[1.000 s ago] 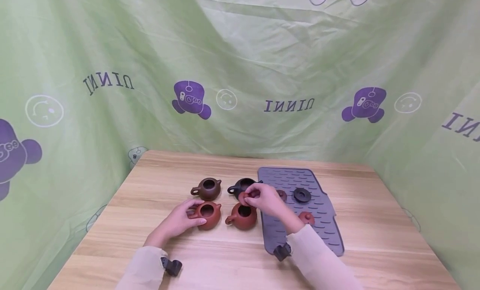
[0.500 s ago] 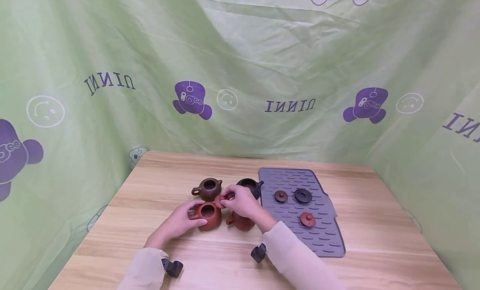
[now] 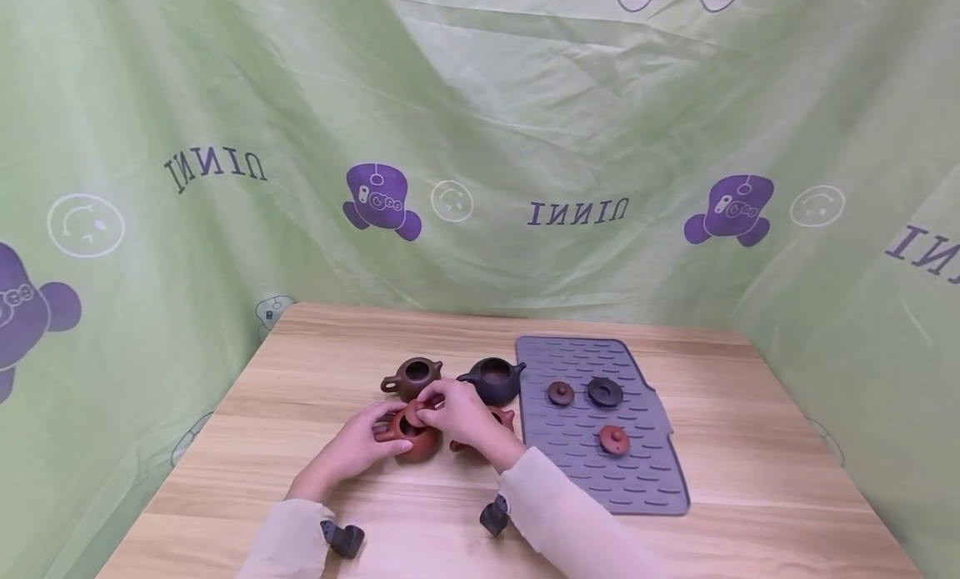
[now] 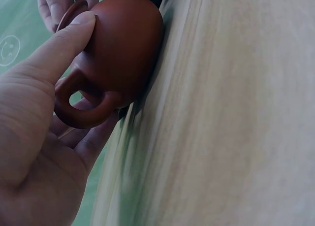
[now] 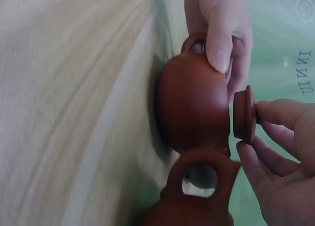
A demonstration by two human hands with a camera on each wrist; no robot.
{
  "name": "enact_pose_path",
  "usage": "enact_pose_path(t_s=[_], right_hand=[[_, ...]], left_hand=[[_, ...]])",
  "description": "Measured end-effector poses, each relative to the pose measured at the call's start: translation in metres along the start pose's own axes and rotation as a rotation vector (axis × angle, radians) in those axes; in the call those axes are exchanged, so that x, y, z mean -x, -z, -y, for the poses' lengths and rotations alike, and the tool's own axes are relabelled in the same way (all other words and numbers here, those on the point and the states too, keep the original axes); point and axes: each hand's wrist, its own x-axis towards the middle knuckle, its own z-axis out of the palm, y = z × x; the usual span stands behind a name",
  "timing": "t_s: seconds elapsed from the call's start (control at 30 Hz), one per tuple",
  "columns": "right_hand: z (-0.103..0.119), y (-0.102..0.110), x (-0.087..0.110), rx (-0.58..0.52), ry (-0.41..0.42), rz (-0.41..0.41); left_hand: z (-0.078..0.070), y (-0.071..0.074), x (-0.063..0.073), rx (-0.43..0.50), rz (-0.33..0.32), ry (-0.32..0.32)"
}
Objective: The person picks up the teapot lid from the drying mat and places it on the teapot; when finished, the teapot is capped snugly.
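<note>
A reddish-brown clay teapot [image 4: 123, 44] stands on the table at the front left of the group. My left hand [image 3: 356, 446] grips it round the handle side, thumb on the near rim and fingers behind. My right hand [image 3: 461, 416] pinches a red clay lid [image 5: 244, 115] between thumb and fingers. In the right wrist view the lid hovers just off the teapot's mouth, apart from it. A second red teapot [image 5: 189, 209] stands to the right, partly covered by my right hand in the head view. Behind are a brown teapot [image 3: 415, 377] and a black teapot [image 3: 497, 383], both lidless.
At the right lies a grey mat [image 3: 592, 487]. On it rest a brown lid [image 3: 560, 393], a black lid [image 3: 604, 391] lying upside down, and another red lid [image 3: 615, 440]. A green printed curtain [image 3: 480, 262] surrounds the wooden table [image 3: 420, 529].
My right hand has carried the red lid leftward from over the right-hand red teapot to above the left-hand one. My left hand has kept its grip in place.
</note>
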Motion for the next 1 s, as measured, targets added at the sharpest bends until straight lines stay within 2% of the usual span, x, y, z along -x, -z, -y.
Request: enact_pose_path(t_s=[0.3,0.63,0.8,0.87,1.0], right_hand=[[-0.001,-0.013,-0.001,0.142,0.083,0.005],[-0.002,-0.020,-0.001,0.179,0.114,-0.017],[-0.001,-0.009,0.004,0.154,0.086,-0.003],[-0.001,-0.001,0.008,0.116,0.044,-0.002],[-0.008,0.019,0.014,0.113,0.030,-0.046]], left_hand=[[0.002,0.000,0.000,-0.001,-0.001,-0.011],[0.001,0.000,0.001,0.005,0.001,0.000],[-0.004,0.001,0.000,0.002,0.013,-0.003],[-0.006,0.002,-0.001,-0.024,0.017,-0.002],[-0.014,0.002,-0.002,-0.092,0.010,0.009]])
